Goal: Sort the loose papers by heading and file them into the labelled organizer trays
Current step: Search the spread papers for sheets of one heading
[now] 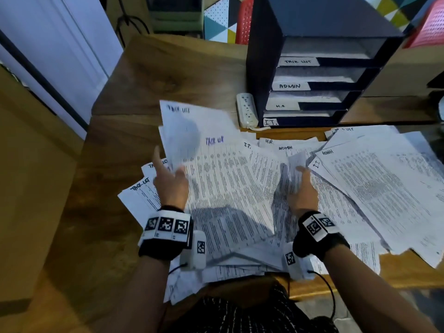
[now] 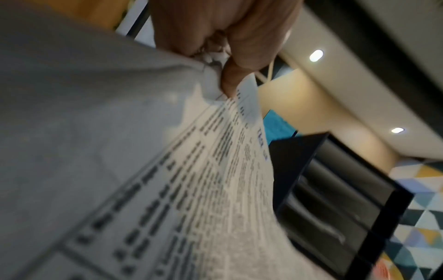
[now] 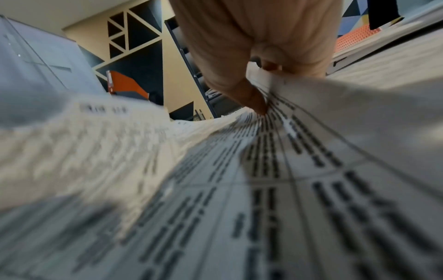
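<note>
Two sheets headed TASK LIST are up off the pile right now, pinched at their lower left edge by the left hand. The left wrist view shows thumb and a curled finger clamped on the paper, with the index finger sticking up free in the head view. The right hand has its thumb and fingers closed on a different sheet near the middle of the frame, and I can't read that one's heading. Everything else is still a loose spread of papers across the desk, with headings like ADMIN, H.R and I.T. peeking out. Here's what matters for the next bit: the organizer sits in the upper right of the frame, and its TASK LIST tray is the top labelled slot, up and to the right of the left hand's grip. The held sheets run long-ways toward the top of the frame, roughly pointing at the slots, so I'd guess they go in short edge first. The right hand is nearer the organizer, but the left one has the sorted sheets, so it'd need to reach across. A white power strip lies just left of the organizer's base.
</note>
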`<state>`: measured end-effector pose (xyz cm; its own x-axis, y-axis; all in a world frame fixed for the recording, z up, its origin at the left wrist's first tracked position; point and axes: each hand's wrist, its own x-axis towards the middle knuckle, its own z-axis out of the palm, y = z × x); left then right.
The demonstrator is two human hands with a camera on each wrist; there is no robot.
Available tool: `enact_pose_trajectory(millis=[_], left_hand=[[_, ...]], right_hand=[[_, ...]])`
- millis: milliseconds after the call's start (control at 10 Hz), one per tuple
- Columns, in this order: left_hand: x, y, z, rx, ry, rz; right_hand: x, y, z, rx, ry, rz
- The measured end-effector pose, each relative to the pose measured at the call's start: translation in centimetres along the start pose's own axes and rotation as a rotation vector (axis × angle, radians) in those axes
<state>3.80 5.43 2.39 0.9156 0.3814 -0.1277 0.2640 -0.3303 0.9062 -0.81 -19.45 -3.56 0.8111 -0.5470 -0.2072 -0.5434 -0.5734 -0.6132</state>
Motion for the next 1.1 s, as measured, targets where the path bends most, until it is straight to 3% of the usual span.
enact_pose_trajectory(millis=[100, 200, 300, 400, 500, 600, 700, 900, 1000, 1100], left_hand=[[1.1, 4.8, -2.4, 0.048, 0.117, 0.283], [2.2, 8.9, -5.1, -0.018, 0.215, 0.474], [3.4, 10.5, -5.9, -0.097, 0.222, 0.443], [4.2, 10.7, -4.7, -0.273, 0.097, 0.39], [1.1, 9.5, -1.0, -0.22, 0.019, 0.338], [-1.0, 6.3, 3.4, -0.302, -0.21, 0.266], [-1.7, 4.6, 6.7, -0.35, -0.263, 0.184], [-3.3, 7.2, 8.4, -0.419, -0.301, 0.241], [-3.7, 9.9, 8.1, -0.531, -0.317, 0.309], [-4.1, 10.8, 8.2, -0.56, -0.321, 0.381]], right_hand=[[0.4, 0.8, 0.4, -0.103, -0.019, -0.04], [0.9, 0.8, 0.0, -0.08, 0.003, -0.023], [1.0, 0.9, -1.1, -0.064, -0.051, -0.008], [0.7, 0.5, -3.1, -0.03, -0.095, -0.068], [-0.6, -0.8, -6.4, 0.381, -0.047, -0.102], [-1.6, -2.3, -9.0, 0.688, -0.221, -0.157], [-0.5, -2.7, -9.5, 0.718, -0.267, -0.177], [0.8, -3.1, -12.6, 0.811, 0.058, -0.273], [0.7, -4.1, -14.8, 0.894, 0.161, -0.452], [0.2, -3.8, -15.6, 0.985, 0.145, -0.502]])
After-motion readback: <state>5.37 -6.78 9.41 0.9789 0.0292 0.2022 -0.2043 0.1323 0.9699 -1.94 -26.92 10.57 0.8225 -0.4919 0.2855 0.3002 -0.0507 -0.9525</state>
